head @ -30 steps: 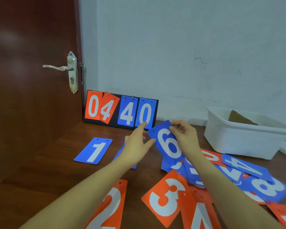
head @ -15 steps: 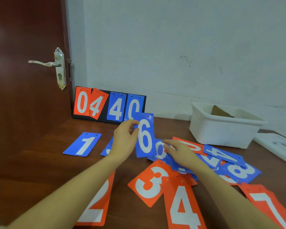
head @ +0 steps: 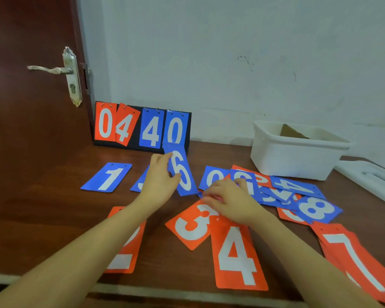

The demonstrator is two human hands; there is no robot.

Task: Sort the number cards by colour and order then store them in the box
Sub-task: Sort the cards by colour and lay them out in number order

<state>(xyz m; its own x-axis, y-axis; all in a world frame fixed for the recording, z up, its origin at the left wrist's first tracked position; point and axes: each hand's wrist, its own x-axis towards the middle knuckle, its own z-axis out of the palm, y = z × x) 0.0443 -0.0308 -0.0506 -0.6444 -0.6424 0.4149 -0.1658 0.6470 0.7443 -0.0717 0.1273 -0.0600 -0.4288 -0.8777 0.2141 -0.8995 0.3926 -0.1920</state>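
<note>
My left hand (head: 159, 178) holds a blue 6 card (head: 182, 174) upright above the brown table (head: 53, 218). My right hand (head: 228, 200) rests palm down on the pile of blue cards, by a blue 0 card (head: 212, 176) and a blue card (head: 246, 181); whether it grips one I cannot tell. A blue 1 card (head: 108, 177) lies at the left, another blue card (head: 139, 185) partly hidden behind my left hand. Orange 2 (head: 126, 252), orange 3 (head: 191, 227), orange 4 (head: 237, 254) and orange 7 (head: 356, 261) cards lie near me. The white box (head: 291, 158) stands at the back right.
A flip scoreboard (head: 141, 127) reading 04 40 stands against the wall by a brown door (head: 31, 96). Blue 4 (head: 296, 185) and blue 8 (head: 318, 210) cards lie in front of the box. A white lid (head: 373, 178) lies at the far right.
My right hand let go of the blue 6 and dropped onto the blue pile. My left hand took the 6 and moved it left and back.
</note>
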